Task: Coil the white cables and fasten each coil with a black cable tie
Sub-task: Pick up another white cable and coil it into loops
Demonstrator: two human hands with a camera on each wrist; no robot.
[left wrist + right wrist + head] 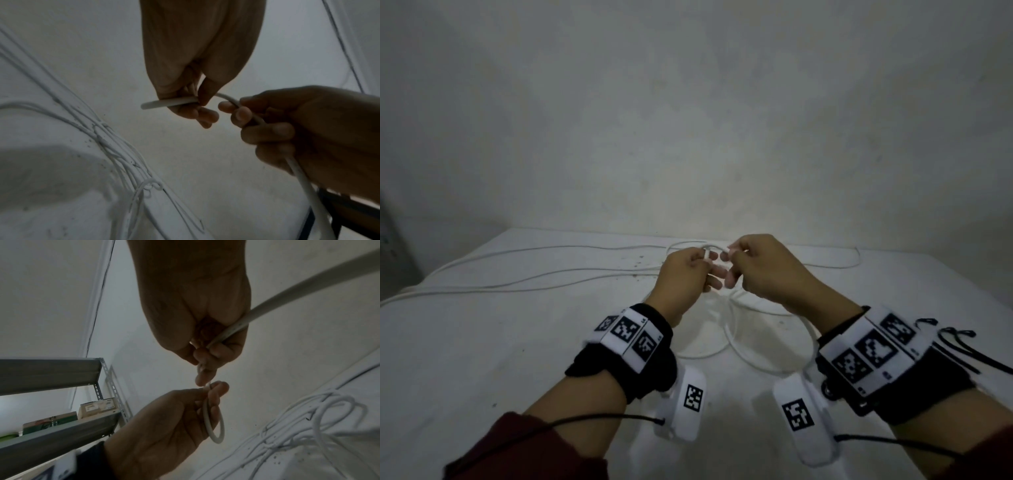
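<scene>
Both hands are raised above the white table [482, 342], close together. My left hand [705, 265] pinches the end of a thick white cable [168, 103] between thumb and fingers; a short stub sticks out of the grip. My right hand [734, 263] grips the same cable [257, 309] a little further along. In the right wrist view the cable bends into a small loop [214, 426] at the left hand [164, 426]. The rest of that cable hangs down in a wide loop [736, 329] onto the table. Black cable ties [959, 349] lie by my right wrist.
Several thinner white cables [551, 277] run loose across the far half of the table, tangled behind the hands [123, 162]. A plain wall stands right behind the table. A grey metal shelf [51, 373] with boxes is on the left.
</scene>
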